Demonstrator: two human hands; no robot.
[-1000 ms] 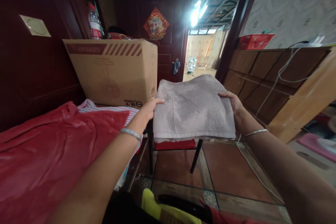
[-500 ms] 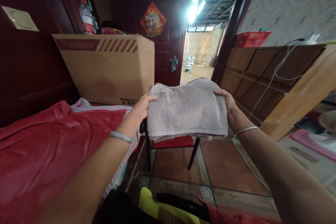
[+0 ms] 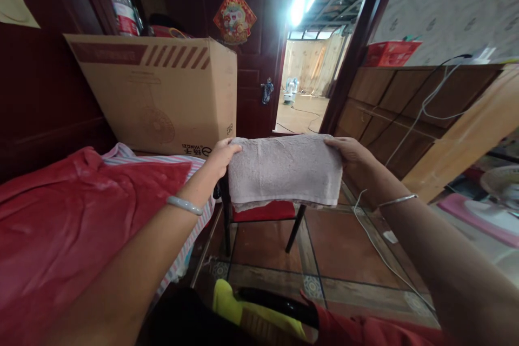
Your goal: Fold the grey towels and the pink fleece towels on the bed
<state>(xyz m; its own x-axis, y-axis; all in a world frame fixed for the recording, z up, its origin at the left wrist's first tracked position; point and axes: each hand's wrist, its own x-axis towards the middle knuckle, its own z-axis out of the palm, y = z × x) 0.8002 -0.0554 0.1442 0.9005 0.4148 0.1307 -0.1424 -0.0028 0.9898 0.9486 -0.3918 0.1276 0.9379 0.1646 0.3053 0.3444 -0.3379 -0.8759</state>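
Note:
A grey towel, folded over, hangs between my two hands in the middle of the head view. My left hand grips its upper left corner, thumb on the near face. At the upper right corner, my right hand pinches the cloth the same way; the fingers behind the towel are hidden. The top edge is nearly straight and a pale band runs along the lower hem. Behind and below the towel is a chair with a red seat, partly covered from sight.
A large cardboard box stands at the left, behind a red blanket. Wooden drawers bearing a red basket line the right side. A white cable crosses the tiled floor. A doorway opens at the back.
The towel's top edge, bulging upward before, is now pulled flatter. My right hand has shifted slightly left, and the towel spans a little less width. The camera view has tilted slightly.

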